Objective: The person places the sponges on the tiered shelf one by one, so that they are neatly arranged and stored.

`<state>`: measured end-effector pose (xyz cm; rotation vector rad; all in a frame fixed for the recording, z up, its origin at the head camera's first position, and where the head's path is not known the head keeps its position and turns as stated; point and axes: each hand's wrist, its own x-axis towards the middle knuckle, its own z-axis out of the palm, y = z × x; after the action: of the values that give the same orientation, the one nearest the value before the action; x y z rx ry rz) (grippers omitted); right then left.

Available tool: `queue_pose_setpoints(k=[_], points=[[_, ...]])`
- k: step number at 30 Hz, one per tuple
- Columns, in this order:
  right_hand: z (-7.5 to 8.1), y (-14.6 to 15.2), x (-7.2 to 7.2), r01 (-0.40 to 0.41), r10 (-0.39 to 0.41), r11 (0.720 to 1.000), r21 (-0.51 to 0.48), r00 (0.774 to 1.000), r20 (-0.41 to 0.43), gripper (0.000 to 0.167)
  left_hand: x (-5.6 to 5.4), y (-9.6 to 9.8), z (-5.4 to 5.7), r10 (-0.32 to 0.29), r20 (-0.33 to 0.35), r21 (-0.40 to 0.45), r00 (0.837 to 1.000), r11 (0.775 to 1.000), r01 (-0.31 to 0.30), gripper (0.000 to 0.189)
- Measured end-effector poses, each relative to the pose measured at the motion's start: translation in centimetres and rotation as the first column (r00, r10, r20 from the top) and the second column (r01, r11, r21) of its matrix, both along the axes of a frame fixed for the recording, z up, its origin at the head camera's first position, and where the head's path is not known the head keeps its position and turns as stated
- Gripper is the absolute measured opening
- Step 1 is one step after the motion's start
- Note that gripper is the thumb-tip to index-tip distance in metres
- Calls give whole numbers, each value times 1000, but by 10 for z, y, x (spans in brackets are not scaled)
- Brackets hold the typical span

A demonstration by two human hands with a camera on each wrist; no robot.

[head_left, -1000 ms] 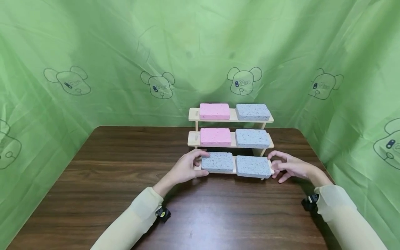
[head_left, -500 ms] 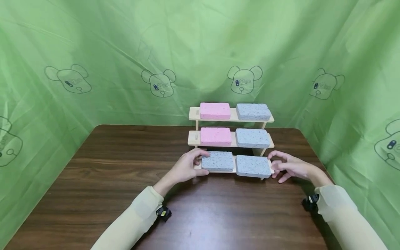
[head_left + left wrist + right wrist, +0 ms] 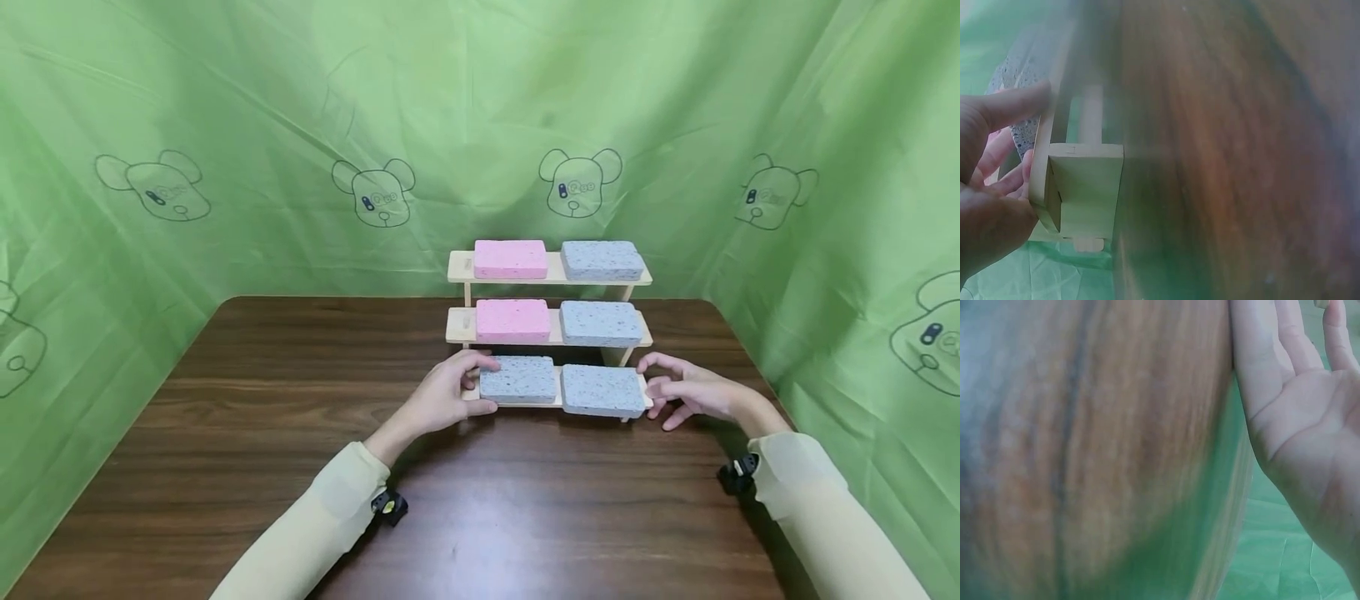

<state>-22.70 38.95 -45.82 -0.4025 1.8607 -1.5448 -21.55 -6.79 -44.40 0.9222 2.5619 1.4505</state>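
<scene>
A wooden three-tier shelf (image 3: 461,325) stands on the table. My left hand (image 3: 442,396) pinches the left end of a speckled grey-blue sponge (image 3: 517,379) on the lowest tier, thumb at its front and a finger over its back edge. In the left wrist view, fingers also lie against the shelf's end (image 3: 1088,187). Beside it sits another grey-blue sponge (image 3: 602,390). My right hand (image 3: 693,392) has loosely bent fingers touching the lowest tier's right end, near that sponge's corner. In the right wrist view, the fingers (image 3: 1297,337) look extended; their tips are mostly out of frame.
On the middle tier lie a pink sponge (image 3: 512,320) and a grey-blue sponge (image 3: 600,322). The top tier bears a pink sponge (image 3: 510,259) and a grey-blue sponge (image 3: 602,260). A green curtain (image 3: 285,100) encloses the dark wooden table (image 3: 247,433) behind and at both sides.
The head view has shifted slightly, so everything appears a little higher and further left. Both hands keep their places at the lowest tier, and the sponges have not visibly moved.
</scene>
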Motion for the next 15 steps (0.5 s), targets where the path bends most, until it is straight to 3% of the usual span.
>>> queue_pose_setpoints(k=[6, 15], points=[[-2, 3, 0, -18, 18, 1000, -14, 1000, 10, 31, -1, 0, -1, -2, -8, -30, 1000, 1000, 2, 54], [-3, 3, -3, -23, 23, 999, -35, 1000, 6, 32, -3, -5, 2, -37, -9, -8, 999, 999, 37, 53]])
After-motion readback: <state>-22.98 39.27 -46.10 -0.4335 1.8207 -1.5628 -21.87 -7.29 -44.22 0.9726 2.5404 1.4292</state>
